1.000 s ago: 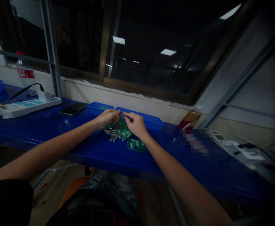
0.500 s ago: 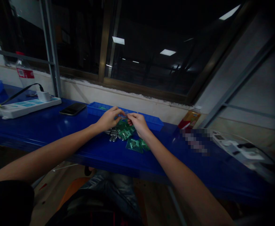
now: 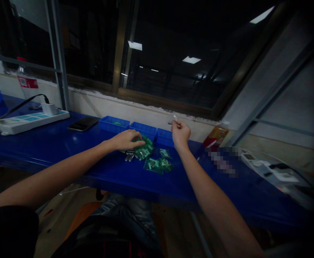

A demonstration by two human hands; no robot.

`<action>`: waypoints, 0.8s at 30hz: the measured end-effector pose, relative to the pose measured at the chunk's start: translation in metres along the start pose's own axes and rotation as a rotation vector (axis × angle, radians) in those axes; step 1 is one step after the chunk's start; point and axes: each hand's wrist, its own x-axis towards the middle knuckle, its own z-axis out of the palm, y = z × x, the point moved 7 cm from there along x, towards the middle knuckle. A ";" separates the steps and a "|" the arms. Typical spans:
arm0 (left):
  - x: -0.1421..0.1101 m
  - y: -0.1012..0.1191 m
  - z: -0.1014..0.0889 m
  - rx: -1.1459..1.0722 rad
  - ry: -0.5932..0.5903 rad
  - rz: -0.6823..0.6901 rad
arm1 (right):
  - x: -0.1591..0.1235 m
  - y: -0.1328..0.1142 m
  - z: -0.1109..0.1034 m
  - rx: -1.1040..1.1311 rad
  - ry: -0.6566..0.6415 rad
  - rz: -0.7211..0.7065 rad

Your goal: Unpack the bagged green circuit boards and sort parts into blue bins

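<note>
My left hand point(image 3: 128, 139) rests at the pile of small green-tinted plastic packets point(image 3: 146, 147), its thumb and forefinger apart. Some of its fingertips are hidden behind the hand. Below it lie several short silvery metal cylinders point(image 3: 130, 156). My right hand point(image 3: 181, 133) is raised above the right-hand blue bin point(image 3: 165, 138), its fingers pinched on a small clear packet point(image 3: 175, 117); a thin dark piece sticks out to the left of the fingers. Nearer the table's front edge lie more green packets point(image 3: 154, 165), apart from the pile.
Blue bins point(image 3: 114, 123) stand in a row along the wall. To the left are a phone point(image 3: 83, 124), a white power strip point(image 3: 30, 122) and a bottle point(image 3: 28, 82). On the right stand a red and gold box point(image 3: 216, 137) and another white power strip point(image 3: 277, 173).
My hands have moved apart. The right went up and to the right with the small clear packet, uncovering bins and packets; the left came down onto the green pile.
</note>
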 end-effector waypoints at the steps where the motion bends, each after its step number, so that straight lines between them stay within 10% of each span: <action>1: -0.001 0.002 0.002 0.020 -0.019 -0.002 | 0.004 0.006 -0.005 -0.098 0.016 0.014; 7: -0.002 -0.005 0.009 0.098 -0.081 -0.036 | -0.001 0.010 -0.008 -0.562 -0.076 0.071; 15: 0.003 -0.011 0.003 0.020 -0.053 -0.073 | -0.059 -0.047 0.055 -0.370 -0.384 -0.278; 21: -0.007 -0.051 -0.040 0.028 0.049 -0.211 | -0.065 -0.064 0.052 -0.275 -0.388 -0.358; 24: -0.021 -0.066 -0.040 -0.081 -0.170 -0.215 | -0.058 -0.063 0.045 -0.291 -0.371 -0.369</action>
